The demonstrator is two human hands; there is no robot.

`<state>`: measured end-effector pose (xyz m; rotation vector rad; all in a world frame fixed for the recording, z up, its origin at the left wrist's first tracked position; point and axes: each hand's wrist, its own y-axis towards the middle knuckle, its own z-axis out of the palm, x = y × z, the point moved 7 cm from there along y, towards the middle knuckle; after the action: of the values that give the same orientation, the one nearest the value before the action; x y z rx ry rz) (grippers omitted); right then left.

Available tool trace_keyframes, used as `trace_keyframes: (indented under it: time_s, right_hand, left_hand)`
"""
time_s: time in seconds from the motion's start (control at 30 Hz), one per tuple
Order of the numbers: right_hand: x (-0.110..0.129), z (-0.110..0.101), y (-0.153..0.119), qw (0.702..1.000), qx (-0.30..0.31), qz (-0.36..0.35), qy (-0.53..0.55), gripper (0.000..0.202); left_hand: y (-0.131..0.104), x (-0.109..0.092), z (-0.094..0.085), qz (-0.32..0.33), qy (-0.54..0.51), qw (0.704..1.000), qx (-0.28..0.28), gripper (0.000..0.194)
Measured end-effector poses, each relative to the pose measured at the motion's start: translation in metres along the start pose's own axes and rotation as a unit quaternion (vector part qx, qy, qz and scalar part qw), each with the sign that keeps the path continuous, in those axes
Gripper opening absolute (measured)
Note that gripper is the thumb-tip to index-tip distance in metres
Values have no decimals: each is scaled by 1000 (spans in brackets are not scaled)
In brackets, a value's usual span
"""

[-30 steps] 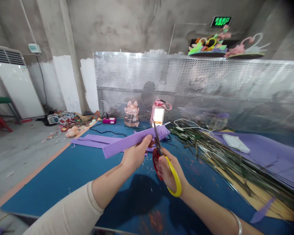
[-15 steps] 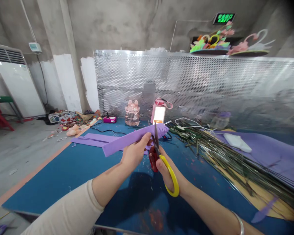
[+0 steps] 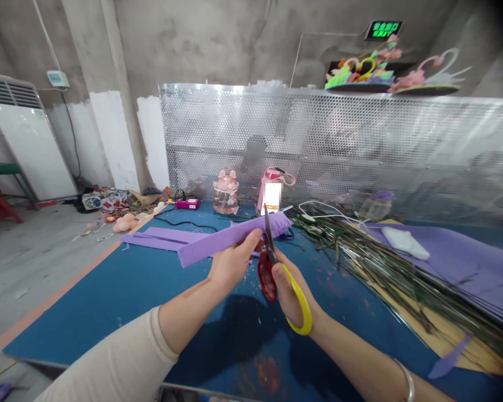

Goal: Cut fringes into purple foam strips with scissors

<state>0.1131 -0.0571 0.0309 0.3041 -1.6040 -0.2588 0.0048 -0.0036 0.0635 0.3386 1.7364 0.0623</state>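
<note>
A long purple foam strip (image 3: 213, 243) is pinched in my left hand (image 3: 235, 261), thumb on top, over the middle of the table. Its right end is cut into a short fringe. My right hand (image 3: 291, 285) is closed on a pair of scissors (image 3: 298, 301) with one yellow and one red handle. The blades point away from me and straddle the strip, just right of my left thumb. More purple strips (image 3: 163, 239) lie on the table behind and left of my left hand. The fingers under the strip are partly hidden.
Bundled dark green stems (image 3: 385, 273) cover the table's right side, with a purple sheet (image 3: 452, 251) and a white block (image 3: 406, 243). A pink bear-eared jar (image 3: 226, 192), a lit phone (image 3: 272, 198) and a magenta box (image 3: 188, 203) stand along the back, before a perforated metal panel (image 3: 339, 134).
The scissors and my right hand have shifted slightly right and toward me. The strip has moved a little to the right in my left hand's grip.
</note>
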Motion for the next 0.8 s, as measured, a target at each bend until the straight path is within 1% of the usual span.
trace_keyframes:
  time_s: [0.17,0.37,0.63,0.8]
  right_hand:
    - [0,1,-1,999,-7,16,32,54]
    - [1,-1,-2,999,-27,25,9,54]
    - [3,-1,-3,998,-55,32,4,55]
    - [0,-3,-2,998,-58,31,-6,53]
  left_hand:
    - [0,-2,1,1,-14,1000,6,44]
    - [-1,-2,2,-20,-36,999,10,44]
    - [2,3,3,-14,-40,999,8,44]
    - [2,3,3,-15,-50,999,7,45]
